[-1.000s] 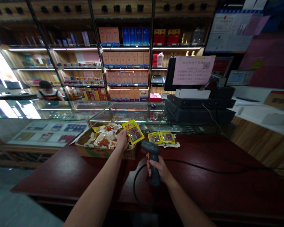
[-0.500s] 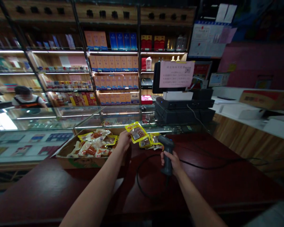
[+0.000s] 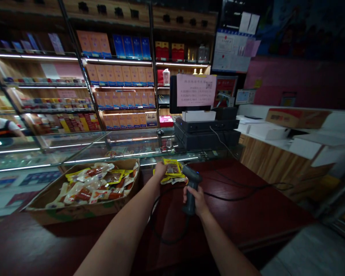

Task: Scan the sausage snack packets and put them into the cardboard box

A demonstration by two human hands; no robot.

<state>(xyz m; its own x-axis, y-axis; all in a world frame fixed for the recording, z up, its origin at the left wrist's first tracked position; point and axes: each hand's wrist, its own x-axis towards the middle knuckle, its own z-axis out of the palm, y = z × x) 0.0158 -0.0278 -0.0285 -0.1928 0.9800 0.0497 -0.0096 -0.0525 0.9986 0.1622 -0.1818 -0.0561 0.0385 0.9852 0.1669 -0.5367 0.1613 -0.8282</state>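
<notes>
My left hand (image 3: 160, 170) pinches a yellow snack packet (image 3: 172, 168) and holds it low over a small pile of similar packets (image 3: 167, 179) on the dark red counter (image 3: 241, 207). My right hand (image 3: 194, 197) grips the handle of a dark barcode scanner (image 3: 190, 184), its head right beside the packet. The scanner's black cable (image 3: 166, 239) loops across the counter toward me. A cardboard box (image 3: 83, 209) with several snack packets sits to the left of my left arm.
A glass display case (image 3: 74, 153) runs behind the counter. A till with a monitor and a pink notice (image 3: 195, 90) stands at the back. Shelves of boxed goods (image 3: 120, 99) fill the wall. A person (image 3: 0, 126) is at far left. White counter (image 3: 276, 132) at right.
My left hand has carried the yellow packet right and down onto the pile of packets. My right hand and scanner stay close beside it. The view has swung to the right.
</notes>
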